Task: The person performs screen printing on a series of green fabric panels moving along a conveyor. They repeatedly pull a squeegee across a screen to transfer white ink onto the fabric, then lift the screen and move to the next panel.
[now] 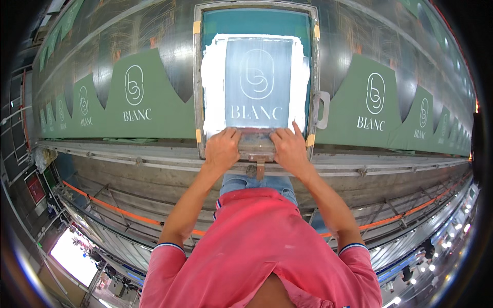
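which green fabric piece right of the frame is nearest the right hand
The large green piece beside the handle; the others lie farther right.

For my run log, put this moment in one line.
left hand: gripping squeegee | right hand: gripping squeegee | screen frame: between green panels | white ink: on mesh

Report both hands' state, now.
Left hand: closed, holding the left end of the squeegee.
Right hand: closed on the squeegee's right end, one finger extended.
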Action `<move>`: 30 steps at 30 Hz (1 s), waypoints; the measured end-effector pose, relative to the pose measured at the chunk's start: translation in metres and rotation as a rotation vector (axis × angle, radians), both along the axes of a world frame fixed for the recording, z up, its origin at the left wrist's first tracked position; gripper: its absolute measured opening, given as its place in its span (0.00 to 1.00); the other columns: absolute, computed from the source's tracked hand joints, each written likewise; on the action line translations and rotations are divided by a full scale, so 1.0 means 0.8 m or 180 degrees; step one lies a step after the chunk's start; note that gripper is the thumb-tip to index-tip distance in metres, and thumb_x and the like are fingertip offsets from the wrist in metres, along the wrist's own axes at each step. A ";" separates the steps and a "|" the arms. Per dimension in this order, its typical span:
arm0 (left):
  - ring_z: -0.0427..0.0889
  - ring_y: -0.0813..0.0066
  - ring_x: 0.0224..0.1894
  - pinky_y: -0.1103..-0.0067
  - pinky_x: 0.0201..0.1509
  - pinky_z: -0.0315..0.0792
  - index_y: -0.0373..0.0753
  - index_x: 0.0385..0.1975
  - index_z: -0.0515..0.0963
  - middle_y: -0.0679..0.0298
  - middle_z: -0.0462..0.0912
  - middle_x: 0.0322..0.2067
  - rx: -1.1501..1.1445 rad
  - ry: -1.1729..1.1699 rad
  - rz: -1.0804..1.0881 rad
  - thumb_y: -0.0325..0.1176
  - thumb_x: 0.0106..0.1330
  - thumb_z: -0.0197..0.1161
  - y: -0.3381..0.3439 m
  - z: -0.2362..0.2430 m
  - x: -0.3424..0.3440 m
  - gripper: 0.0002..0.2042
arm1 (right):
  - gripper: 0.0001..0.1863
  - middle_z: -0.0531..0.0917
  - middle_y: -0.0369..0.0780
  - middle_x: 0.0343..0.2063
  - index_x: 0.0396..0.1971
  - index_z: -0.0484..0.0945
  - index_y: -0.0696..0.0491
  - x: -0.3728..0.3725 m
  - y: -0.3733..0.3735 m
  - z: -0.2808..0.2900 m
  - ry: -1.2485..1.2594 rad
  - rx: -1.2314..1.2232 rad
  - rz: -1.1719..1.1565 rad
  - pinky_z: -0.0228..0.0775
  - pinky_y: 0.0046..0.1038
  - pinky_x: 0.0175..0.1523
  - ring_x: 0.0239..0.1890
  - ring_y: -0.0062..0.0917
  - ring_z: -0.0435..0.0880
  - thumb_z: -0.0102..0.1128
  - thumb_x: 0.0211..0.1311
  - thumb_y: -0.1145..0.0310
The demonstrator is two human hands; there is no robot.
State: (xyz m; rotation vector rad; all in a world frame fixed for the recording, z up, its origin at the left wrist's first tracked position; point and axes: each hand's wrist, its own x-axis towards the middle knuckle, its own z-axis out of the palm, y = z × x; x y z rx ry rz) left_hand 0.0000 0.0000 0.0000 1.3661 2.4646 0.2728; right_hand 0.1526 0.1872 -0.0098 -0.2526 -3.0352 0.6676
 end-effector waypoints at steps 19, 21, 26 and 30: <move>0.84 0.49 0.31 0.59 0.35 0.77 0.38 0.24 0.84 0.48 0.84 0.27 -0.0360 -0.0099 -0.0091 0.28 0.47 0.61 0.198 0.024 -0.180 0.07 | 0.12 0.84 0.42 0.35 0.36 0.84 0.51 -0.172 0.188 0.022 -0.0417 0.0294 0.0023 0.67 0.46 0.61 0.43 0.36 0.84 0.66 0.48 0.69; 0.85 0.51 0.31 0.60 0.35 0.78 0.38 0.26 0.84 0.51 0.84 0.27 -0.0173 -0.0137 -0.0066 0.28 0.48 0.61 0.157 0.020 -0.135 0.07 | 0.12 0.82 0.41 0.33 0.36 0.84 0.51 -0.128 0.151 0.017 -0.0278 0.0153 0.0016 0.64 0.48 0.64 0.42 0.35 0.83 0.65 0.47 0.71; 0.86 0.60 0.35 0.69 0.36 0.79 0.41 0.38 0.83 0.61 0.85 0.36 0.0048 -0.0190 -0.0084 0.24 0.49 0.60 0.038 0.023 -0.011 0.15 | 0.11 0.77 0.40 0.28 0.32 0.80 0.55 -0.009 0.035 0.024 0.0025 -0.0160 -0.0065 0.58 0.53 0.68 0.36 0.35 0.80 0.60 0.44 0.78; 0.85 0.62 0.41 0.70 0.40 0.79 0.38 0.38 0.81 0.62 0.84 0.40 0.0067 -0.0294 -0.0079 0.24 0.47 0.62 -0.020 0.030 0.062 0.15 | 0.14 0.77 0.41 0.31 0.36 0.79 0.55 0.060 -0.026 0.042 -0.0199 -0.0417 -0.0126 0.54 0.53 0.70 0.40 0.35 0.80 0.64 0.45 0.74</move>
